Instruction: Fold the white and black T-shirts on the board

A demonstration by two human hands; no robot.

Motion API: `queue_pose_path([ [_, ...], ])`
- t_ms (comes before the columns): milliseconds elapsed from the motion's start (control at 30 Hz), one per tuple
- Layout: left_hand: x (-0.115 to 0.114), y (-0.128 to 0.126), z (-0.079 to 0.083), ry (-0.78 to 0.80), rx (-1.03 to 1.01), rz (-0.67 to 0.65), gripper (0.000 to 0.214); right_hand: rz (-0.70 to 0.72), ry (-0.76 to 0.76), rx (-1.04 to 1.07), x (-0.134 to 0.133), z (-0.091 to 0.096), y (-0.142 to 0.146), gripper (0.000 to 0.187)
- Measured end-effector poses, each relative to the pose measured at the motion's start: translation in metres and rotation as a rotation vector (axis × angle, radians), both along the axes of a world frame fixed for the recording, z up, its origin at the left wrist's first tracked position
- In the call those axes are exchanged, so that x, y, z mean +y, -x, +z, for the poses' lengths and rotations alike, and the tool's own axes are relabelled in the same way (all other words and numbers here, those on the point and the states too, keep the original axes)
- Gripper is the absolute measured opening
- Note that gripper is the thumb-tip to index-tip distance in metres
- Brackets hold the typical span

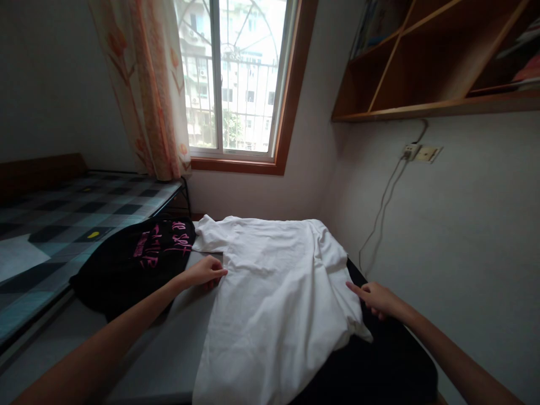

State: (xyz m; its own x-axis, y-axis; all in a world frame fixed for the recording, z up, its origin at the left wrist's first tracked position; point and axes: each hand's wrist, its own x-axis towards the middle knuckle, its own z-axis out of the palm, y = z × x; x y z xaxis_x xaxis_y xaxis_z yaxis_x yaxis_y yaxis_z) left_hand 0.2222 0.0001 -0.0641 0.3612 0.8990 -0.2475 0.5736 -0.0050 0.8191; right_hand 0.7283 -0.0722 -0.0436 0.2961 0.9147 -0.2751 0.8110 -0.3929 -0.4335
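A white T-shirt (270,281) lies spread over the table, one sleeve out at the left and wrinkles running down its right half. At its left edge, just below that sleeve, my left hand (206,271) is closed in a pinch on the fabric. My right hand (375,298) is at the shirt's right edge, fingers curled and closed on the cloth, one fingertip over the fabric. Left of the shirt lies a black garment (135,264) with pink lettering, partly next to the white sleeve. Dark cloth (392,360) shows under and right of the shirt.
A grey tabletop (169,354) shows at lower left. Beyond it stands a bed with a checkered mattress (122,197) and a white sheet of paper (21,256). A power cord (382,208) hangs from the wall socket at right, below a wooden shelf (405,73).
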Motion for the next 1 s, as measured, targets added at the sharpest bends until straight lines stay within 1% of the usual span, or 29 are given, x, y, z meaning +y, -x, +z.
queue_pose_path([
  [100, -0.011, -0.008, -0.006, -0.04, -0.149, 0.069, 0.053, 0.174, -0.172, 0.109, -0.018, -0.007, 0.004, 0.053],
  [167, -0.015, -0.011, -0.009, -0.047, -0.26, 0.135, 0.052, 0.247, -0.261, 0.213, -0.022, -0.006, 0.01, 0.054],
  [200, -0.018, -0.012, -0.009, -0.037, -0.302, 0.168, 0.052, 0.246, -0.302, 0.289, -0.024, -0.004, 0.014, 0.054],
  [267, -0.024, -0.011, -0.008, -0.009, -0.325, 0.212, 0.054, 0.18, -0.371, 0.475, -0.027, 0.003, 0.023, 0.055],
  [333, -0.032, -0.008, -0.004, 0.017, -0.273, 0.203, 0.055, 0.102, -0.376, 0.661, -0.033, 0.011, 0.031, 0.06],
  [367, -0.036, -0.006, -0.002, 0.034, -0.239, 0.181, 0.056, 0.08, -0.341, 0.734, -0.038, 0.016, 0.034, 0.062],
  [433, -0.046, -0.003, 0.003, 0.082, -0.187, 0.129, 0.061, 0.088, -0.209, 0.822, -0.048, 0.023, 0.037, 0.064],
  [500, -0.055, -0.002, 0.007, 0.124, -0.174, 0.086, 0.069, 0.164, -0.064, 0.84, -0.059, 0.027, 0.037, 0.064],
  [533, -0.059, -0.001, 0.01, 0.135, -0.181, 0.068, 0.072, 0.218, -0.008, 0.831, -0.064, 0.028, 0.036, 0.067],
  [567, -0.062, -0.001, 0.012, 0.144, -0.191, 0.049, 0.075, 0.269, 0.033, 0.819, -0.068, 0.028, 0.035, 0.075],
  [633, -0.069, -0.002, 0.017, 0.16, -0.233, 0.002, 0.076, 0.344, 0.054, 0.812, -0.075, 0.027, 0.035, 0.098],
  [667, -0.071, -0.002, 0.021, 0.166, -0.265, -0.023, 0.074, 0.364, 0.036, 0.817, -0.077, 0.028, 0.035, 0.107],
  [700, -0.073, -0.002, 0.024, 0.173, -0.303, -0.046, 0.07, 0.378, 0.006, 0.825, -0.079, 0.03, 0.036, 0.111],
  [733, -0.075, -0.003, 0.028, 0.177, -0.348, -0.062, 0.065, 0.382, -0.042, 0.83, -0.081, 0.034, 0.038, 0.11],
  [800, -0.076, -0.004, 0.036, 0.179, -0.445, -0.058, 0.053, 0.351, -0.182, 0.82, -0.083, 0.049, 0.037, 0.103],
  [900, -0.076, -0.005, 0.046, 0.165, -0.587, 0.034, 0.046, 0.215, -0.414, 0.769, -0.085, 0.082, 0.02, 0.093],
  [933, -0.076, -0.004, 0.048, 0.156, -0.625, 0.07, 0.045, 0.155, -0.455, 0.735, -0.085, 0.092, 0.009, 0.091],
  [967, -0.076, -0.004, 0.049, 0.148, -0.649, 0.099, 0.045, 0.099, -0.447, 0.683, -0.086, 0.099, -0.004, 0.086],
  [1000, -0.076, -0.003, 0.049, 0.146, -0.654, 0.115, 0.046, 0.062, -0.401, 0.637, -0.086, 0.104, -0.017, 0.081],
])
